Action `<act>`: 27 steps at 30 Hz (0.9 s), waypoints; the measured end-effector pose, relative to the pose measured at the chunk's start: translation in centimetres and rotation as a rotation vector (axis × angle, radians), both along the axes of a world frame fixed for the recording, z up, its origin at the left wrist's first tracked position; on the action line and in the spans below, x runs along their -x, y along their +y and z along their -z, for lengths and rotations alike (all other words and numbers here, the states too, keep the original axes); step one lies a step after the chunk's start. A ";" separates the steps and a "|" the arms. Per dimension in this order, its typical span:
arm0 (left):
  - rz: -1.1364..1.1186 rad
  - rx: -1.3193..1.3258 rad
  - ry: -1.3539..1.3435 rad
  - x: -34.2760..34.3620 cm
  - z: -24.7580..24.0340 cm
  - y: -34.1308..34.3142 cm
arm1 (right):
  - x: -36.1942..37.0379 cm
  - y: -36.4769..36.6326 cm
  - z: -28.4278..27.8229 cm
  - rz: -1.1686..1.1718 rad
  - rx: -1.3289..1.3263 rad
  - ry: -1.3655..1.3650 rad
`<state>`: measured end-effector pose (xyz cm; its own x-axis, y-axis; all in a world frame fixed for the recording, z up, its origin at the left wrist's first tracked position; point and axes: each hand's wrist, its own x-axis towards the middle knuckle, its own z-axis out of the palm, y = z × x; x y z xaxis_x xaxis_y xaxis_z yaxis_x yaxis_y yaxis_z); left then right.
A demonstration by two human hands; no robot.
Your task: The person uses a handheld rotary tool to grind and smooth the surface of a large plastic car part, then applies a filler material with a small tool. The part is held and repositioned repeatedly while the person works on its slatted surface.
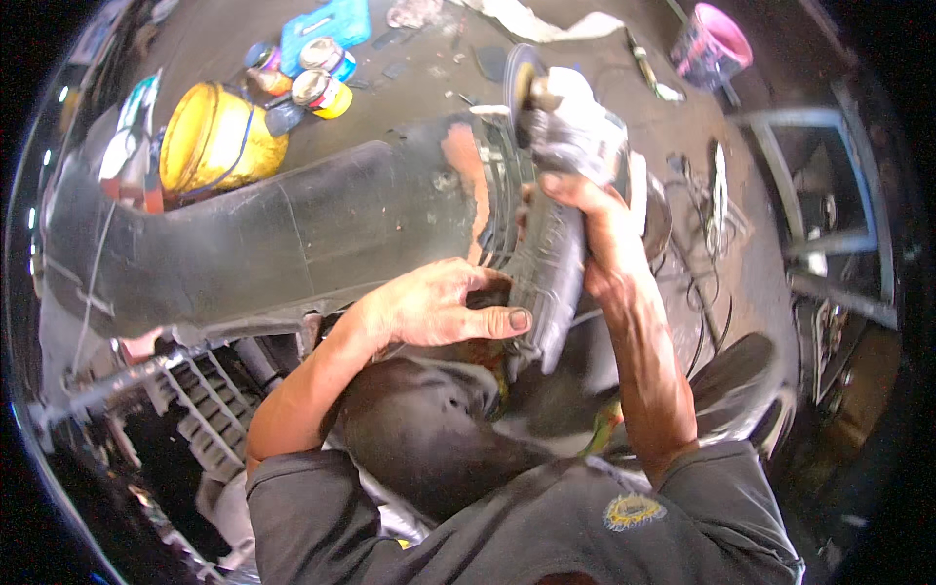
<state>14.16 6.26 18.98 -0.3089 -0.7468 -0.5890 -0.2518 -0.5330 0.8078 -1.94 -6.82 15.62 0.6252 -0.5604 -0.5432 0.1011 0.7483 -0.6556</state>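
Note:
An angle grinder with a grey body, a silvery head and a round disc stands tilted in front of me, disc uppermost. My right hand is wrapped round its body just below the head. At the lower end of the body is my left hand, its thumb across the front and its fingers partly hidden behind the tool. Left of the grinder lies a long, dark curved panel, looking like a car bumper. Its right end bears an orange-red patch beside several ribs or slots.
Behind the panel sit a yellow bucket, several small cans and a blue case. A pink-rimmed bucket stands far right. Cable coils on the floor near a blue-grey metal frame. A dark grille-like part lies lower left.

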 end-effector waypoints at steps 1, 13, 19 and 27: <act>0.146 -0.109 -0.106 -0.8 -1.5 -0.9 | -0.9 0.3 0.9 0.004 -0.027 -0.012; -0.122 -0.271 -0.063 -4.3 2.5 3.2 | -6.9 6.4 7.1 0.271 -0.182 -0.254; -0.334 -0.378 -0.081 -4.0 3.2 2.6 | -7.9 5.3 7.4 0.381 -0.088 -0.234; -0.369 -0.453 -0.057 -4.8 5.0 2.3 | -7.9 3.7 9.1 0.317 -0.066 -0.277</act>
<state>18.94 8.53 13.93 -0.0351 -0.4691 -0.8825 -0.0205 -0.8825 0.4699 5.92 -3.12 6.56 0.5550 -0.7178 -0.4204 0.4982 0.6915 -0.5231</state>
